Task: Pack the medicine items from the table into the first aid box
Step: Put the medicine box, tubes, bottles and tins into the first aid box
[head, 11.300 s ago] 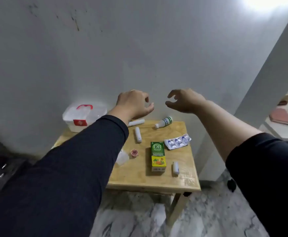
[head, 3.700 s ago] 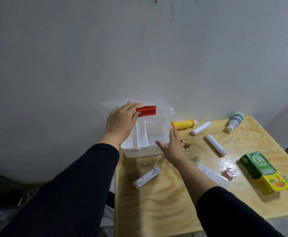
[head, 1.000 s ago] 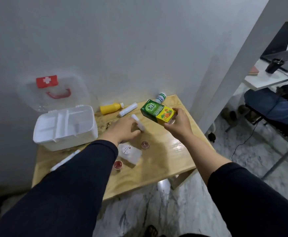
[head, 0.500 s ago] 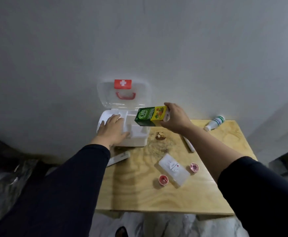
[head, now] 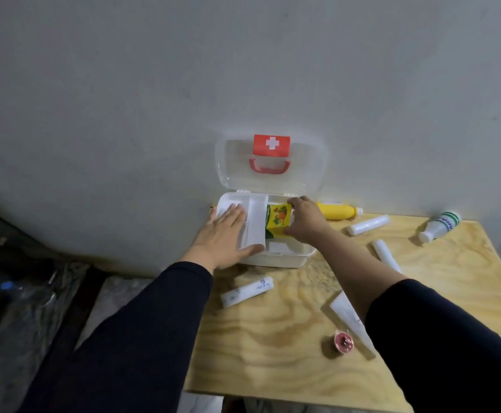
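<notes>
First aid box (head: 285,257) sits open at the table's (head: 288,353) back left corner, lid against the wall. Left hand (head: 224,234) lies flat on its left compartment; right hand (head: 304,223) grips the green-yellow medicine carton (head: 277,222), lowered into the right compartment.

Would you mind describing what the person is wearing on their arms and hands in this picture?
Both arms are in dark, navy-to-black long sleeves. The left sleeve reaches the wrist; the right sleeve is pushed up, leaving the forearm bare. The left hand and right hand are bare: no gloves, and no rings or watch visible.
</notes>
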`<state>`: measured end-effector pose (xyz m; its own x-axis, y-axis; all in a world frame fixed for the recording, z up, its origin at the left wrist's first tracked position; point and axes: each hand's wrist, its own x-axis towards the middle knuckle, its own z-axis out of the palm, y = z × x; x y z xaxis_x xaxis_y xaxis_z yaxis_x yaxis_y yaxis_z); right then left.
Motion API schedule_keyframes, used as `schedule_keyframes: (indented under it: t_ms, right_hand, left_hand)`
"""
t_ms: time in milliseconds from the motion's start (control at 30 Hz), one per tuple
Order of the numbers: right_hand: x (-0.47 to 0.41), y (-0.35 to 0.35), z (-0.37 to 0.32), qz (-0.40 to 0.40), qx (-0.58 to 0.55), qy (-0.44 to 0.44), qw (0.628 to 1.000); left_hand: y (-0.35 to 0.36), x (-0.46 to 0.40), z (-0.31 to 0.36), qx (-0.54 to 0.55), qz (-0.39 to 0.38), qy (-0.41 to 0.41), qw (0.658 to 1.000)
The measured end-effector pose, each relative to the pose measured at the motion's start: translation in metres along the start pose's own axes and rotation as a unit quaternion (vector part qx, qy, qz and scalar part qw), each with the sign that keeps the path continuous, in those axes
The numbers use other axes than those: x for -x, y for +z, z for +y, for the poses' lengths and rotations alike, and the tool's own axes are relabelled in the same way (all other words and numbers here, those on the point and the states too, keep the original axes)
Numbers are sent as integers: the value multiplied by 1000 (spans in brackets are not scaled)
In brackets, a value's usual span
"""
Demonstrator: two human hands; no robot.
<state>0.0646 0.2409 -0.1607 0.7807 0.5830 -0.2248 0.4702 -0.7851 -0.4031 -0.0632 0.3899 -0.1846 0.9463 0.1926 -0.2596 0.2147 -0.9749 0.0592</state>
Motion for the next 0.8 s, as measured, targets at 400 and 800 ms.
schedule_keyframes:
  t_ms: [400, 800]
  right_hand:
    - [-9, 42, -9, 27, -93, 46, 994]
    - [78, -16, 46, 115, -131, -5, 985]
  left_hand:
    - [14, 0, 0, -50, 24, -5, 998]
    - [11, -1, 1, -70, 25, 1, 997]
